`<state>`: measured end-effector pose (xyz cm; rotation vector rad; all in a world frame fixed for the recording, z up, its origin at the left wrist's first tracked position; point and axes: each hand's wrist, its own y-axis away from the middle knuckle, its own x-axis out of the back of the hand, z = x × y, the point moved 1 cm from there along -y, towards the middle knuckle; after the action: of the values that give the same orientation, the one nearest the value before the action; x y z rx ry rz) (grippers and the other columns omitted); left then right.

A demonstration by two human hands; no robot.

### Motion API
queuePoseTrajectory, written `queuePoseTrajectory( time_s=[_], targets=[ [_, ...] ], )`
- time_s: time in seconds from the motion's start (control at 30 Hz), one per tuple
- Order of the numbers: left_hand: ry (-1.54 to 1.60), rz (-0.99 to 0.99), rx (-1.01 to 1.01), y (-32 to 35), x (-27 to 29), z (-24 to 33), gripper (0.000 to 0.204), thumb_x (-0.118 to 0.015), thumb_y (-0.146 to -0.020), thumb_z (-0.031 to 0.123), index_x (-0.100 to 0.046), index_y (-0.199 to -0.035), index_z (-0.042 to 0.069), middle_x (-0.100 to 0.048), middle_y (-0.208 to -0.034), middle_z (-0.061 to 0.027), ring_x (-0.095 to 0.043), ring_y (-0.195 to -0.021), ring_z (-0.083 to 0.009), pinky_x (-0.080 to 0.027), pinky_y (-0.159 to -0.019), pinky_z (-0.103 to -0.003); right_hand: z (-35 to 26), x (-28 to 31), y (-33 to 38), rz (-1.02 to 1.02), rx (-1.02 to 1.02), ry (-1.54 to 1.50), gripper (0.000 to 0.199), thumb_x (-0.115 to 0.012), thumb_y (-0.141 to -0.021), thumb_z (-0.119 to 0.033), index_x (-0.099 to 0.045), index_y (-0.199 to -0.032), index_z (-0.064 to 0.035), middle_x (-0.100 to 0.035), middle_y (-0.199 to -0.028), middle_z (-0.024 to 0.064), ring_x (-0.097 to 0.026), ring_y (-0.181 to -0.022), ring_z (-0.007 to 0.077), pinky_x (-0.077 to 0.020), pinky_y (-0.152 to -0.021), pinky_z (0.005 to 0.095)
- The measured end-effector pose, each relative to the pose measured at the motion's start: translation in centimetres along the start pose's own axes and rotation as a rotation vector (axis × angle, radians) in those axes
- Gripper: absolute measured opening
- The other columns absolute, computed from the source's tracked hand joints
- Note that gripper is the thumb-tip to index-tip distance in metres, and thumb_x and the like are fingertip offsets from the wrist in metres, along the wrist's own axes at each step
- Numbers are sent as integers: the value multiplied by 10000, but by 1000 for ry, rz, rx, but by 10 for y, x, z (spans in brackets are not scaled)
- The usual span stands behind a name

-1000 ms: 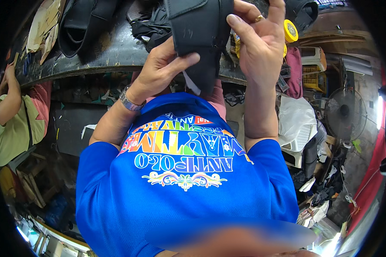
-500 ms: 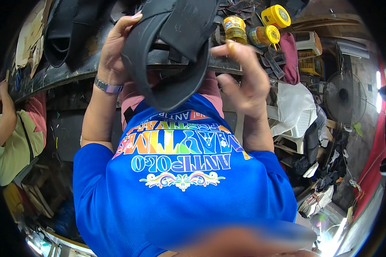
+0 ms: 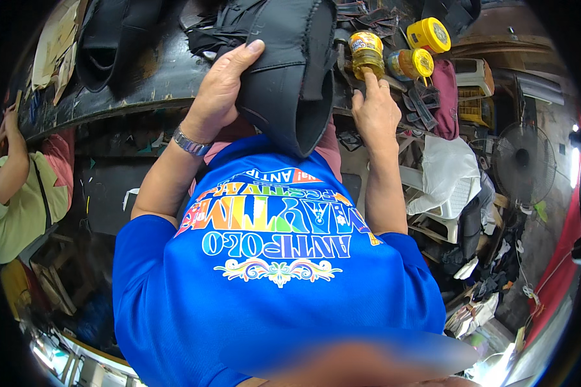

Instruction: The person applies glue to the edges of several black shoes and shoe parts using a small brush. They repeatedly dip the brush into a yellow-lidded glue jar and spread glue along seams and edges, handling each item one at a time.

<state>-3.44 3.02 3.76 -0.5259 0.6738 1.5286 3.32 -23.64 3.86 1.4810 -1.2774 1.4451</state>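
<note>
My left hand (image 3: 223,90) grips a large curved piece of black leather (image 3: 290,71) and holds it against the edge of the dark workbench (image 3: 142,77). A metal watch sits on that wrist. My right hand (image 3: 374,109) has let go of the leather and reaches to a small amber jar (image 3: 366,55) on the bench, its index finger touching the jar's base. Two more jars with yellow lids (image 3: 429,35) stand just to the right.
Another black leather piece (image 3: 110,39) and dark scraps lie on the bench to the left. A person in a light green shirt (image 3: 19,193) stands at far left. A fan (image 3: 523,161), white plastic and clutter fill the floor at right.
My right hand let go of the black leather and moved right to the amber jar. My left hand shifted its grip and keeps the leather pressed at the bench edge.
</note>
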Motion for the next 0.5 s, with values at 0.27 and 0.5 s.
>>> queuePoseTrajectory(
  time_s=[0.27, 0.5],
  targets=[
    [25, -21, 36, 3, -12, 5, 354, -561, -1039, 243, -617, -1262, -26, -700, -1174, -140, -709, -1030, -193, -578, -923, -318, -24, 60, 13, 310, 203, -552, 304, -570, -752, 117, -729, -960, -37, -597, -980, 121, -602, -930, 260, -492, -798, 344],
    [26, -250, 75, 7, -19, 10, 417, -596, -1018, 233, -555, -1332, -38, -696, -1173, -147, -714, -1020, -179, -595, -893, -309, -66, 66, 20, 197, 546, -1044, 274, -582, -905, 131, -681, -1134, 18, -525, -1309, 153, -621, -1218, 284, -484, -1051, 368]
  ],
)
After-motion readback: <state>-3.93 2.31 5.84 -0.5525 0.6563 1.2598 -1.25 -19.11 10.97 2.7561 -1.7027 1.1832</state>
